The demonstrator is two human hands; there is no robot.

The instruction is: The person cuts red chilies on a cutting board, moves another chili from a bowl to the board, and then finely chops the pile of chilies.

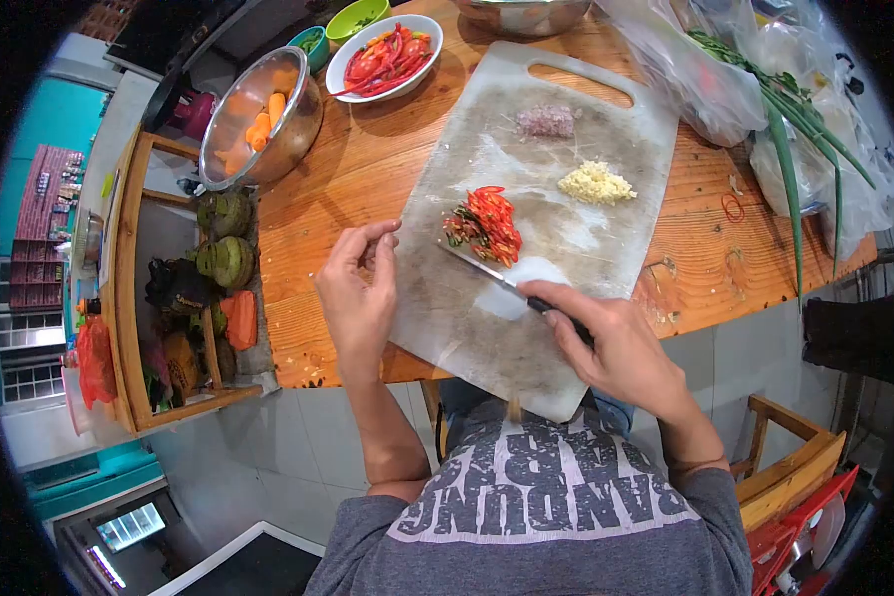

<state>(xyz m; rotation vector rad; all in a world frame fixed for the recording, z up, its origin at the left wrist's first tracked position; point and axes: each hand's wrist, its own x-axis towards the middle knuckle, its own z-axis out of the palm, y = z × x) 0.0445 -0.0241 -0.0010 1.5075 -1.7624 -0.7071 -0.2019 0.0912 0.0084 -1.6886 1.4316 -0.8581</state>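
Observation:
My right hand (616, 343) is wrapped round the black handle of a knife (489, 270), whose blade lies low over the cutting board (437, 308). Just beyond the blade sits a pile of sliced red chili (487, 224), some pieces dark green. My left hand (358, 288) hovers by the board's left edge, fingers loosely bent and nothing visible in them. Farther up the board are a small heap of chopped pale purple onion (546, 121) and a heap of minced garlic (596, 183).
On the wooden table (308, 238) stand a metal bowl with carrots (308, 124), a white bowl of red chilies and tomatoes (437, 45) and small green bowls (360, 15). Plastic bags (705, 99) and green onions (790, 179) lie at the right. Squashes (230, 260) sit on a shelf at left.

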